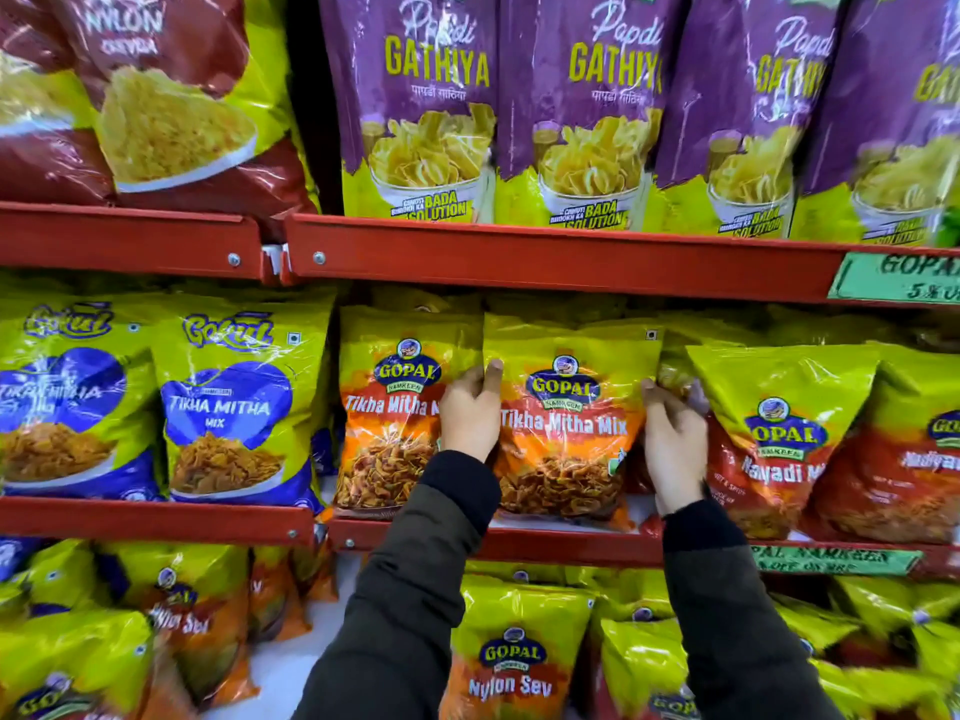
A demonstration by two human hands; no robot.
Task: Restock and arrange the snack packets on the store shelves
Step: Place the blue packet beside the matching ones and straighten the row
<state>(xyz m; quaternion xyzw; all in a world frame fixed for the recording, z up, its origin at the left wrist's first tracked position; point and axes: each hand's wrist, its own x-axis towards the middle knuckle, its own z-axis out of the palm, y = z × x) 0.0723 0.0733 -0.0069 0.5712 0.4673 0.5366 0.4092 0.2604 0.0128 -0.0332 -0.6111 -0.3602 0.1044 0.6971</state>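
Note:
A yellow and orange Tikha Mitha Mix packet [566, 423] stands upright on the middle red shelf [561, 548]. My left hand [470, 413] grips its left edge, thumb on the front. My right hand [672, 439] grips its right edge, fingers curled behind it. A second Tikha Mitha Mix packet [389, 418] stands just to its left, touching. To the right leans a Navadi Mix packet [774, 439], tilted toward my right hand. Both dark sleeves reach up from below.
Purple Papdi Gathiya packets [592, 106] fill the upper shelf. Blue and yellow Tikha Mitha packets [228, 402] sit at middle left. Nylon Sev packets [511, 662] lie on the lower shelf. Green price tags [898, 278] hang on the shelf fronts at right.

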